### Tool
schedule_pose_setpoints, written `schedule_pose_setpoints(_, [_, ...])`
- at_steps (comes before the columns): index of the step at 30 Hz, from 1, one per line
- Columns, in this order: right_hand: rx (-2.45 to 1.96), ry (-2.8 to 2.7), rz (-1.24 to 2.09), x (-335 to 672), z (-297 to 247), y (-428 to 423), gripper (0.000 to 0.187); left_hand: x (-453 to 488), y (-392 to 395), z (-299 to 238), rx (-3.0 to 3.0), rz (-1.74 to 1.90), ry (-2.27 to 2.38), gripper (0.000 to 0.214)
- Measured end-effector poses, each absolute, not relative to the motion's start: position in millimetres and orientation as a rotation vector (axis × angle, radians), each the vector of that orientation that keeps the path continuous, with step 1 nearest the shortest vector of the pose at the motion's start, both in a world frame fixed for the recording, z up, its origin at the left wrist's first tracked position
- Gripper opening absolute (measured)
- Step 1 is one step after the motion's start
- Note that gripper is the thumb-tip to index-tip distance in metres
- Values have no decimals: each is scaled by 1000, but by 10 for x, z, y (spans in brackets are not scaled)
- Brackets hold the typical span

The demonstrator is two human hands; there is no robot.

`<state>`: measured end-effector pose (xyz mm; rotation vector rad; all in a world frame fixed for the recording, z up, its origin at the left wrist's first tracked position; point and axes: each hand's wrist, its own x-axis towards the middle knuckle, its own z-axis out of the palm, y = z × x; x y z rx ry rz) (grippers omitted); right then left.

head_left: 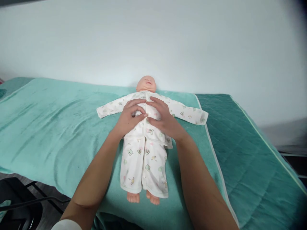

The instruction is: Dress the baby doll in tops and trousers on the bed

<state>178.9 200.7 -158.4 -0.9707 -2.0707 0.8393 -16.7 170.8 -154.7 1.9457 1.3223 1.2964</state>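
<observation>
A baby doll lies on its back, head toward the wall and bare feet toward me. It wears a white long-sleeved baby shirt with small animal prints and matching pants. The sleeves spread out to both sides and hide the doll's hands. My left hand is on the shirt's chest, with thumb and a bent finger closed together at the front seam. Across the seam rests my right hand, its fingers and thumb apart on the fabric. Any fastener under the fingertips is too small to make out.
A light green blanket covers the surface under the doll, with a darker quilted cover showing at right. The white wall rises just behind the head. A black chair stands at lower left.
</observation>
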Motion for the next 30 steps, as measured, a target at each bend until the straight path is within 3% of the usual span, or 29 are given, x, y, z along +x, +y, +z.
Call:
schedule_pose_setpoints(6, [-904, -2030, 862, 1806, -1642, 2048, 50, -172, 1703, -1580, 1999, 1337, 1287, 9])
schedule_pose_setpoints(10, [-824, -1812, 899, 1799, -1710, 2110, 38, -264, 1818, -1705, 1993, 1426, 1367, 27])
schedule_pose_setpoints(14, [-951, -1692, 736, 1818, -1871, 2191, 41, -455, 1965, -1886, 2051, 1426, 1696, 41])
schedule_pose_setpoints(23, [-1448, -1862, 122, 2605, -2464, 2376, 55, -1135, 1721, -2096, 1868, 790, 2471, 63])
schedule_pose_setpoints(30, [-1819, -1916, 38, 3054, -2561, 2165, 64, -1427, 1727, -2137, 1728, 706, 2559, 62])
